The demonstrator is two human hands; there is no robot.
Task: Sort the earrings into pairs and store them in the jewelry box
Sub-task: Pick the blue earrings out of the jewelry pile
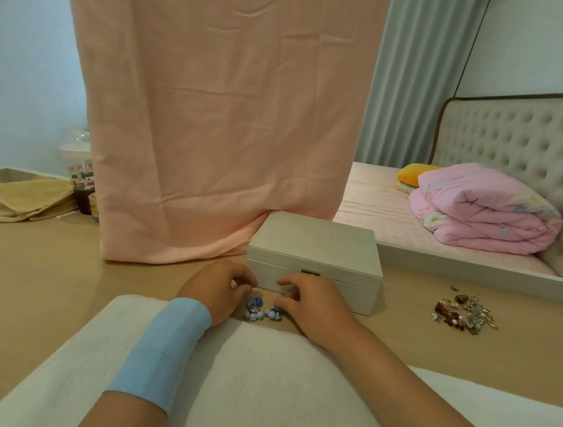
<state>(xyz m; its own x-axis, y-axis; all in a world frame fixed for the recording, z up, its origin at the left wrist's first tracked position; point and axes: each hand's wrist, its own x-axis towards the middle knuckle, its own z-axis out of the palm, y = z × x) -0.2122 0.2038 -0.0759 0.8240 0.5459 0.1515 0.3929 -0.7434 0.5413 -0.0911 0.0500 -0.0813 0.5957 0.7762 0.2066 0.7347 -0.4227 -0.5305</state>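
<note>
Left hand (219,288) and right hand (309,303) both curl over a few blue-and-white earrings (262,311) on the tabletop (26,275), just before the closed jewelry box (316,261); an actual pinch cannot be told. Step looks like pairing. Second heap (464,313) lies well apart. Next: open lid.

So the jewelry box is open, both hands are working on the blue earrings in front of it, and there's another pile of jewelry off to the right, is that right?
Not quite: the jewelry box is closed, its lid down and the clasp at the front shut, as the head view shows. The rest holds: the left hand and right hand are at the blue earrings in front of it, and another pile of jewelry lies off to the right.
</note>
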